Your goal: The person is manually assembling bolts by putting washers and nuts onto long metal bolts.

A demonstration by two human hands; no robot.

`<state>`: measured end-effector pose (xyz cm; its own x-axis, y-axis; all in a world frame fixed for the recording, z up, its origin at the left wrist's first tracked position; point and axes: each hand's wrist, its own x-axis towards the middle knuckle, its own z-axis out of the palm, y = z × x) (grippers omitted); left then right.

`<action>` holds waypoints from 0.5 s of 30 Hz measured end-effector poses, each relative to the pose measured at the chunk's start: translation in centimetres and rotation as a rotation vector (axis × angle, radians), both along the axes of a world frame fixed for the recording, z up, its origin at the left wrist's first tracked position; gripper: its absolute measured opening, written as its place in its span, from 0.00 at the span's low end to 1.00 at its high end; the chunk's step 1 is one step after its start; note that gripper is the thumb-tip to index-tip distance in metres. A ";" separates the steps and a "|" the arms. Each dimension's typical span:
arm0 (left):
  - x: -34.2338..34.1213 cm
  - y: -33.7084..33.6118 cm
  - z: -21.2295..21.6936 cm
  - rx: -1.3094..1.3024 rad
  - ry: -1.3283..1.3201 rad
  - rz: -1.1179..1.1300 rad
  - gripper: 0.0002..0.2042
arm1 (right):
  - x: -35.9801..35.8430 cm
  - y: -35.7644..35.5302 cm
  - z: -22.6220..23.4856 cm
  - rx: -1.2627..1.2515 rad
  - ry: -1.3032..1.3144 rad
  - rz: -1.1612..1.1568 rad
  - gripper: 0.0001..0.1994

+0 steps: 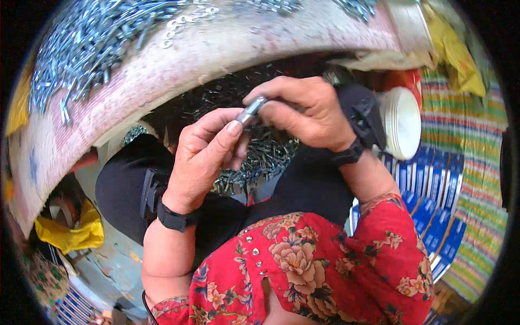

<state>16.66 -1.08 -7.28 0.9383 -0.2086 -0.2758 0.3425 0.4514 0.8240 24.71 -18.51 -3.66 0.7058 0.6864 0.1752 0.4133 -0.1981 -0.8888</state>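
Observation:
A short silvery metal cylinder (pixel 251 111), perhaps part of a bolt, is held tilted between my two hands, above my lap. My left hand (pixel 205 145) pinches its lower end between thumb and fingers. At the upper end, the thumb and forefinger of my right hand (pixel 309 111) close around it. Below the hands lies a heap of dark, shiny bolts (pixel 265 154), partly hidden by my hands and knees. Any finer detail on the cylinder is blurred or covered by fingers.
A cloth-covered table (pixel 216 46) curves across in front, with a large pile of silvery bolts (pixel 103 46) at its left and several washers (pixel 176 27). A white tub (pixel 401 123) stands right of my knee, by blue-and-white boxes (pixel 433 179). A yellow bag (pixel 70 230) lies left.

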 end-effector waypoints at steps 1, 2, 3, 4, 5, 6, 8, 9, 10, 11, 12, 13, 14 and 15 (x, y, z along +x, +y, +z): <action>-0.1 -0.5 0.0 -0.017 0.003 -0.072 0.10 | -1.1 -0.5 -0.4 0.012 0.029 -0.046 0.07; -0.2 -0.9 0.0 0.023 -0.018 -0.121 0.10 | -2.0 -0.9 -1.0 0.068 0.077 -0.088 0.06; -0.3 -1.1 0.1 0.064 -0.022 -0.203 0.10 | -2.6 -1.5 -1.2 0.070 0.079 -0.099 0.05; -0.4 -1.6 0.1 0.102 -0.028 -0.256 0.10 | -3.3 -2.1 -1.4 0.078 0.010 -0.110 0.05; -0.7 -2.1 0.3 0.150 -0.035 -0.299 0.10 | -3.9 -2.6 -1.8 0.092 -0.059 -0.111 0.06; -0.8 -2.8 0.1 0.188 -0.014 -0.337 0.10 | -4.5 -3.4 -2.5 0.096 -0.094 -0.139 0.06; -0.8 -3.7 -0.2 0.208 0.000 -0.417 0.10 | -5.4 -5.4 -2.8 0.051 -0.159 -0.133 0.06; -0.8 -3.9 -0.4 0.234 0.019 -0.447 0.10 | -5.5 -6.5 -3.5 0.066 -0.250 -0.120 0.06; -0.8 -4.2 -0.6 0.272 0.001 -0.427 0.10 | -5.6 -8.0 -3.2 0.055 -0.300 -0.256 0.06; -0.7 -4.3 -0.6 0.284 0.005 -0.446 0.10 | -5.7 -10.1 -2.9 0.045 -0.346 -0.388 0.06; -0.4 -4.7 -0.6 0.338 0.005 -0.359 0.10 | -6.1 -12.7 -3.3 0.120 -0.213 -0.645 0.06; -0.2 -4.8 -0.3 0.395 0.005 -0.261 0.10 | -6.1 -15.2 -3.9 0.201 -0.071 -0.889 0.06; 0.0 -4.6 0.2 0.437 0.001 -0.166 0.09 | -5.9 -18.2 -5.6 0.248 -0.024 -1.035 0.06; 0.2 -4.4 0.3 0.493 -0.081 -0.018 0.10 | -5.7 -21.3 -7.8 0.284 0.020 -1.190 0.06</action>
<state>16.88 -5.47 -6.96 0.9582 -0.0882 -0.2721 0.2728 -0.0035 0.9621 19.01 -39.80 -11.42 0.8714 -0.4496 0.1960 0.0926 -0.2416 -0.9660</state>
